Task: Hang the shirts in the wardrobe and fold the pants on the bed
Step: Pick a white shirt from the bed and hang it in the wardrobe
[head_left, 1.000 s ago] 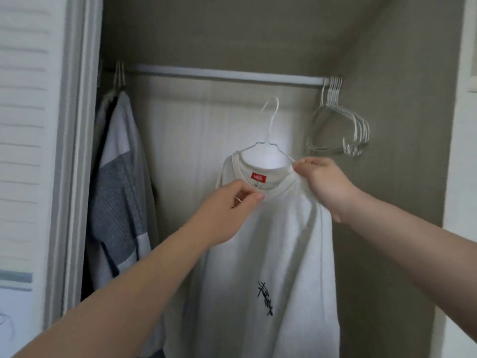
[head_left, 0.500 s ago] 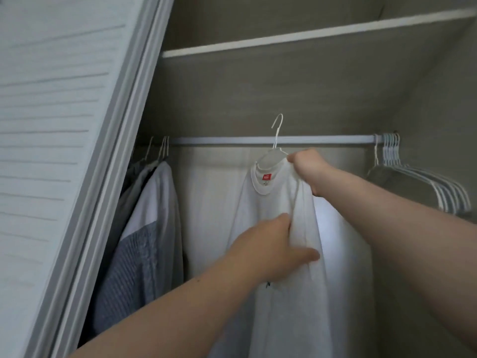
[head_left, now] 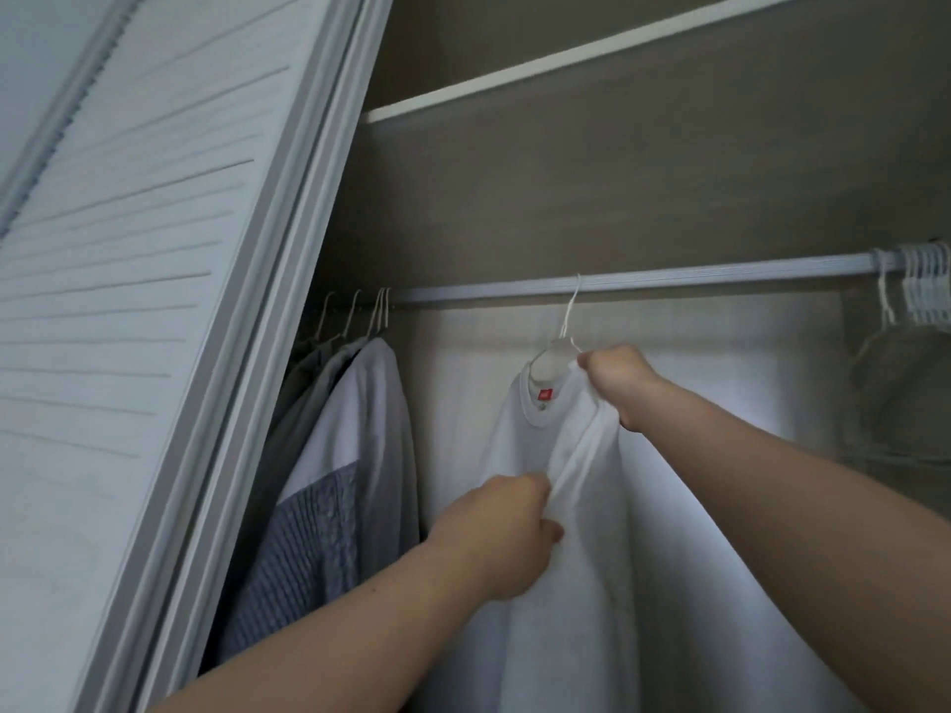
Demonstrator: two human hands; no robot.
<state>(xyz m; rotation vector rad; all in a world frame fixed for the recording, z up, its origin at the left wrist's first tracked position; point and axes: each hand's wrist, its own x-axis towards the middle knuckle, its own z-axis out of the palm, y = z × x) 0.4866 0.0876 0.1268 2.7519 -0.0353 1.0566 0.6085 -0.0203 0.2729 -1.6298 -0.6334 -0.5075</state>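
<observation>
A white T-shirt [head_left: 520, 445] with a red neck label sits on a white wire hanger [head_left: 566, 321] inside the wardrobe. The hanger's hook reaches up to the white rail [head_left: 694, 277]; whether it rests over the rail I cannot tell. My right hand [head_left: 615, 380] grips the shirt's shoulder and the hanger at the collar. Lower down, my left hand [head_left: 502, 532] pinches a fold of the shirt's front. The pants and the bed are out of view.
Several garments hang at the rail's left end, the nearest a white and grey sweater [head_left: 329, 506]. Several bare white hangers [head_left: 921, 301] bunch at the right end. A louvred door [head_left: 128, 352] stands on the left, a shelf edge [head_left: 566, 59] above.
My right hand has lifted the hanger and shirt up to the rail. My left hand has left the collar and now pinches the shirt's front lower down. The view has tilted upward.
</observation>
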